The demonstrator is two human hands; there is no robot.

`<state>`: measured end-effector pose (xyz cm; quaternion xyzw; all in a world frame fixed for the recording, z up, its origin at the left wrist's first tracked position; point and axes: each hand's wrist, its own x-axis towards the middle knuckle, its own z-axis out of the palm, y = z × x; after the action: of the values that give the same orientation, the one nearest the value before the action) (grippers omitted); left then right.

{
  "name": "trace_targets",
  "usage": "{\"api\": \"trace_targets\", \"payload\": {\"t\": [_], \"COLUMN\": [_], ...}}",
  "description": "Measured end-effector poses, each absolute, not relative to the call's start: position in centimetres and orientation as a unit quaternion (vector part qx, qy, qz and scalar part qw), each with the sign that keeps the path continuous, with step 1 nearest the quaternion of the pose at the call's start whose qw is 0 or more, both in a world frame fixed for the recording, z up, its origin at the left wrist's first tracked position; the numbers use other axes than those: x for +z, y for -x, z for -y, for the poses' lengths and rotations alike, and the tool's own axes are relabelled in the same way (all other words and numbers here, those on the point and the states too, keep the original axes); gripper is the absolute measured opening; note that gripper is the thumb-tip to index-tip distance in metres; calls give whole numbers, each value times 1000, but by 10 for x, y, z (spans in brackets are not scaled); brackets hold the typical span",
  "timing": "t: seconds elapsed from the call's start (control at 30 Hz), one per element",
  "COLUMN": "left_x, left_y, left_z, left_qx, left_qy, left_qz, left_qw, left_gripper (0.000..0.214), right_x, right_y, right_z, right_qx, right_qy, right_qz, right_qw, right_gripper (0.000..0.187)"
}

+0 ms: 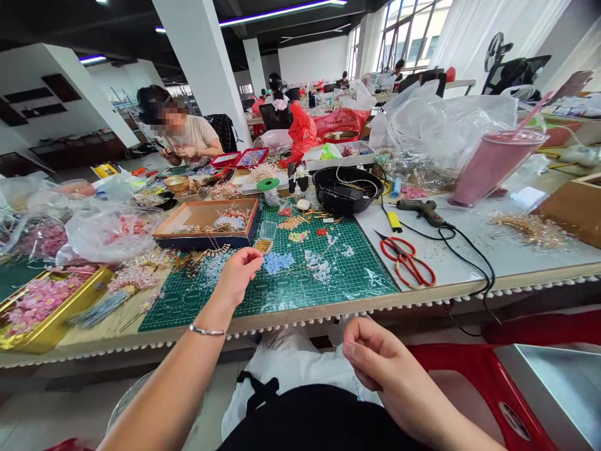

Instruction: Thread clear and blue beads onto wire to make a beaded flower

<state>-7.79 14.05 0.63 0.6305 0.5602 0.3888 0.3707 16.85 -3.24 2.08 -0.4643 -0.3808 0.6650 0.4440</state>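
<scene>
My left hand (239,275) hangs just above the near edge of a green cutting mat (319,275), its fingers curled together. Whether they pinch anything is too fine to see. Pale blue and white beads (279,263) lie scattered on the mat beyond it, and a small tray of gold beads (263,245) sits close to my fingertips. My right hand (375,357) is lower, below the table edge (422,299) above my lap, with fingers bent inward. A thin wire may run from it, but I cannot tell.
Red-handled scissors (407,261) and a black hot glue gun (422,212) lie to the right, near a black bowl (347,190). A brown tray of gold wirework (206,222) and a gold tin of pink flowers (47,304) stand left. A seated person (188,131) works across the table.
</scene>
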Motion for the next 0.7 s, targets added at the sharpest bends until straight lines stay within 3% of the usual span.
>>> {"api": "trace_targets", "payload": {"t": [0.27, 0.47, 0.7], "left_x": [36, 47, 48], "left_y": [11, 0, 2], "left_z": [-41, -21, -21], "left_qx": [376, 348, 333], "left_qy": [-583, -633, -631], "left_qz": [-379, -339, -366], "left_qw": [612, 602, 598], "left_gripper": [11, 24, 20], "right_x": [36, 40, 38], "right_y": [-165, -163, -162], "right_z": [31, 32, 30], "right_qx": [567, 512, 505], "right_qy": [500, 534, 544], "right_qz": [451, 491, 497], "right_qw": [475, 460, 449], "right_gripper": [24, 19, 19]}}
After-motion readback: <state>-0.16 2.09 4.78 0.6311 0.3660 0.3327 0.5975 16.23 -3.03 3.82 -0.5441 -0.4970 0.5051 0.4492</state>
